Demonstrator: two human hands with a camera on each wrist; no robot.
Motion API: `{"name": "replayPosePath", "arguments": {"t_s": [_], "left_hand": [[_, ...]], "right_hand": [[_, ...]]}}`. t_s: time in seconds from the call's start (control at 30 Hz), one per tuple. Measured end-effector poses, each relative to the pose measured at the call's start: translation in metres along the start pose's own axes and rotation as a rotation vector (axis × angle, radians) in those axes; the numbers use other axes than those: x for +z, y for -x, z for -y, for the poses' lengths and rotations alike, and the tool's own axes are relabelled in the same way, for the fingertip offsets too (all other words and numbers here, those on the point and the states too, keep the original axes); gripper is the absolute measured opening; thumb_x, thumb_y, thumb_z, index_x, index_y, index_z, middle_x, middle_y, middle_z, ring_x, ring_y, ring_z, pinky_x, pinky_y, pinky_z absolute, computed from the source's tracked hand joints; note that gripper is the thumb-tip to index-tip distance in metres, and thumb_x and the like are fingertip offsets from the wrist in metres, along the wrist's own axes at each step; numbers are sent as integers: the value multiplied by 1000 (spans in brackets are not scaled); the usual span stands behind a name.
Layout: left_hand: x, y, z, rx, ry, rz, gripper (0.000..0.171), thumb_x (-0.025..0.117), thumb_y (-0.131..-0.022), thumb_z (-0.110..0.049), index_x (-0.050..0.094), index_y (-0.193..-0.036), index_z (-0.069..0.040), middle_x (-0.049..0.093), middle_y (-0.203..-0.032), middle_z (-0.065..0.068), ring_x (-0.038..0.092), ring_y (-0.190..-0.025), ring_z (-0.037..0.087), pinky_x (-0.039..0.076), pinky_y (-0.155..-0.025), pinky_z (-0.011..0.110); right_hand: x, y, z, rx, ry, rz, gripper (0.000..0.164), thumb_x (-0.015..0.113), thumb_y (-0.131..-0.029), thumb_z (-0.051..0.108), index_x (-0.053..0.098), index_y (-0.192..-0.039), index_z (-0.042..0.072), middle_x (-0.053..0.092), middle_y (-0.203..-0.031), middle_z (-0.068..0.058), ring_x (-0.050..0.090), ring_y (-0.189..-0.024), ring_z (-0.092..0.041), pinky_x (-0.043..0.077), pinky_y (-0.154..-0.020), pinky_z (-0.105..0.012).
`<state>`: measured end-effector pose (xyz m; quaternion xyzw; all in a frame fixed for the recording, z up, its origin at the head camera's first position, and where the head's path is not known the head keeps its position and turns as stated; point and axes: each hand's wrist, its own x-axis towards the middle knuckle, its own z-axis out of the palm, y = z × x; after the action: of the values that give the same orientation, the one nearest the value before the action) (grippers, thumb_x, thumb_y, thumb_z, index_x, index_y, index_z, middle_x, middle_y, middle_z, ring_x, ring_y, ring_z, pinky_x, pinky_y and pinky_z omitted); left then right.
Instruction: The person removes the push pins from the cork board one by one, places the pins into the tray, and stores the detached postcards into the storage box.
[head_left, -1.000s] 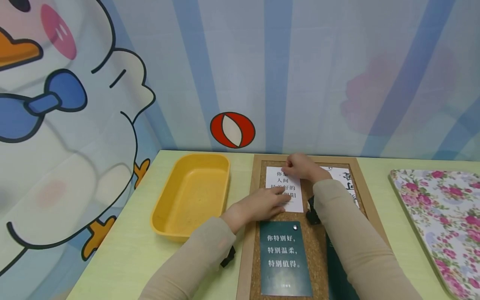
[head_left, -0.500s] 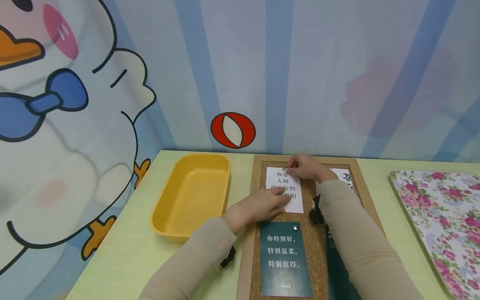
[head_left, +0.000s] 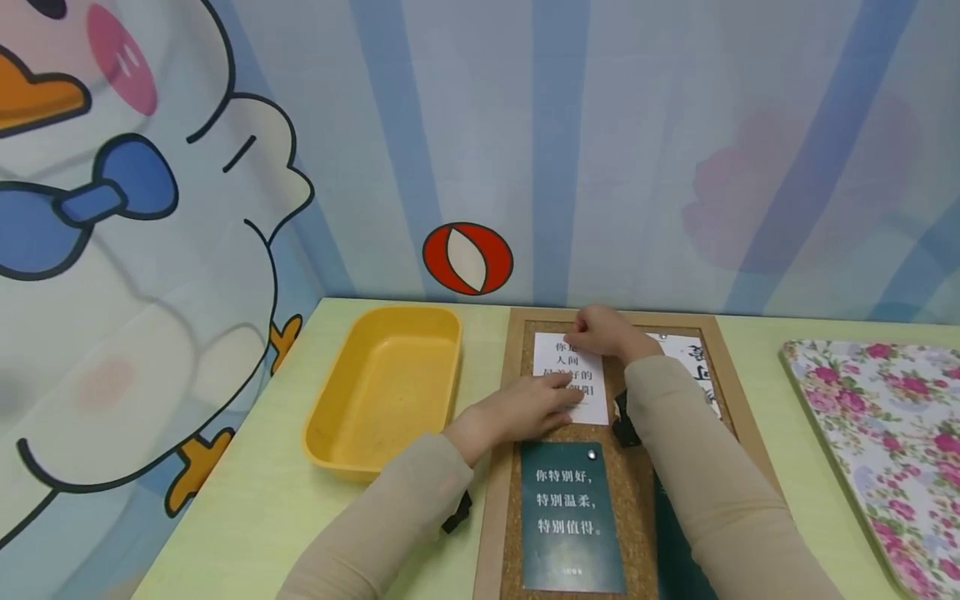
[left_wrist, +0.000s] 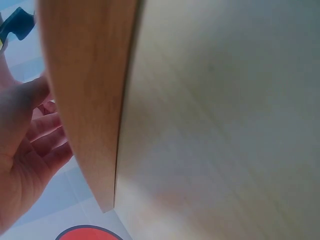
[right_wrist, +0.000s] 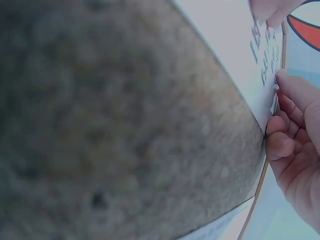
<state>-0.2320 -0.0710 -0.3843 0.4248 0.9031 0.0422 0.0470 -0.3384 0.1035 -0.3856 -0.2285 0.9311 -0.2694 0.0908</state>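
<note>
White card [head_left: 566, 360] lies under the outstretched left hand [head_left: 519, 409]; the curled right hand [head_left: 606, 332], hold unclear, has shifted leftward.

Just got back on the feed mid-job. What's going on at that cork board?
A person has both hands at a white card on the cork board. The left hand rests on the card's lower part, fingers extended; the right hand is at its top edge, fingers curled, though what they may pinch is hidden. Below, a green card has a silver pin near its top right corner. A yellow tray sits left of the board.
</note>
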Motion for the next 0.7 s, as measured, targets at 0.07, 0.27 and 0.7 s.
{"name": "replayPosePath", "arguments": {"t_s": [0.07,0.27,0.7], "left_hand": [[0,0,1,1,1,1,39,49,-97,-28,51,-133,-14,44,-140,11,54,-116,23,40,-99,30],[0,-1,0,-14,14,11,40,49,-97,-28,50,-134,-15,43,-141,10,52,-118,22,39,-100,30],[2,-1,0,-14,-2,13,40,49,-97,-29,50,-134,-15,43,-141,10,52,-118,23,39,-100,31]], "right_hand": [[0,0,0,-22,20,4,27,56,-92,13,54,-66,5,45,-58,-1,38,-50,-12,32,-49,-25],[-2,1,0,-76,86,24,23,54,-94,14,57,-74,3,50,-64,-5,42,-55,-16,35,-53,-28],[-2,0,-2,-122,107,31,19,53,-94,12,57,-79,0,52,-68,-7,44,-58,-17,37,-55,-29]]}}
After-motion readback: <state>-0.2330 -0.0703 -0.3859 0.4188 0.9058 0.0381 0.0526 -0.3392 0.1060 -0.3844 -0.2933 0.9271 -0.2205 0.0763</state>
